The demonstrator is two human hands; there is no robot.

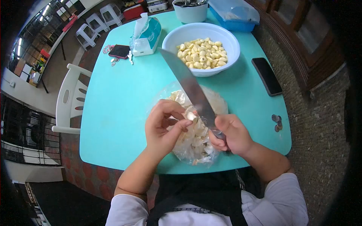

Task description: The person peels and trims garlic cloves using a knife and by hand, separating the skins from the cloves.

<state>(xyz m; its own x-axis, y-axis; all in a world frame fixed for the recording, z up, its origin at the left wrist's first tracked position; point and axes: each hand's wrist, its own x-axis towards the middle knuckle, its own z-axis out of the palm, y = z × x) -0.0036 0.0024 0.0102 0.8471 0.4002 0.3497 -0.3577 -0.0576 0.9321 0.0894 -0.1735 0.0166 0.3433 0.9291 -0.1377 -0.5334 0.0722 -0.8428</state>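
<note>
My right hand (pixel 232 135) is wrapped round the handle of a large knife (pixel 192 88), whose broad blade points up and to the left. Beside the blade, my left hand (pixel 166 122) pinches a whitish garlic clove (pixel 191 116) between thumb and fingers. Under both hands lies a clear plastic bag (pixel 217 101) with papery garlic skins (pixel 197 139) in it. Beyond the knife tip, a pale blue bowl (pixel 233 47) holds many peeled garlic cloves (pixel 201 54).
On the turquoise table (pixel 113 101) are a tissue pack (pixel 146 39), a small phone (pixel 119 51), a larger phone (pixel 266 76), coins (pixel 277 122), a white tub (pixel 190 13) and a blue container (pixel 233 15). A white chair (pixel 67 98) stands left.
</note>
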